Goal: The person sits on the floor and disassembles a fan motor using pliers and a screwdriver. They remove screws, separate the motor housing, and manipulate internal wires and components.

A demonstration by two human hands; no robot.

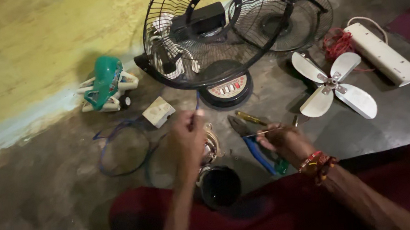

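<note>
Where yellow wall [30, 42] ends, fan parts strew grey floor [32, 209].

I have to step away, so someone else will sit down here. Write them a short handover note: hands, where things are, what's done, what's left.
Left hand: pinching a blue wire, raised over the motor.
Right hand: holding a thin screwdriver, tip pointing left.
On the floor: pliers between the hands, fan base with rear grille ahead, front grille behind it, blade and power strip to the right.
Done: grille and blade are off, motor out.
Left: wiring at the motor, then reassembly, by the look of it.
</note>
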